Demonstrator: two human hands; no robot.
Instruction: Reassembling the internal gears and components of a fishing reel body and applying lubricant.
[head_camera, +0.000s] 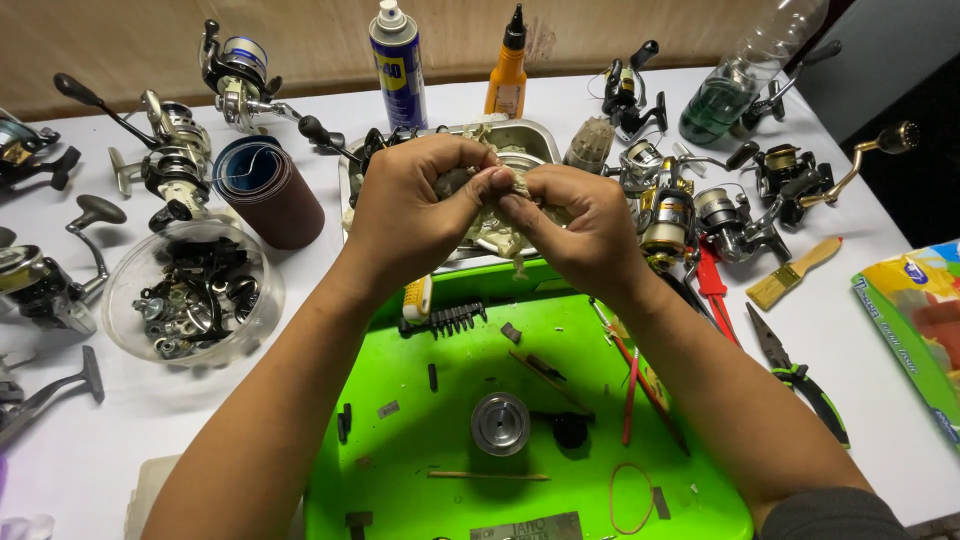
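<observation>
Can't really make out the small dark part (455, 182), mostly buried under the rag (500, 225) at centre frame. Pinched between fingers of left hand (415, 215) and right hand (575, 225), fingertips pressed together over the metal tray (530, 135), above the green tray (420, 420) on the table (90, 440).

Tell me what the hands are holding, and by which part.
Both hands, left hand and right hand, pinch a small dark part wrapped in a dirty rag, fingertips meeting over the metal tray. The exact part cannot be told.
</observation>
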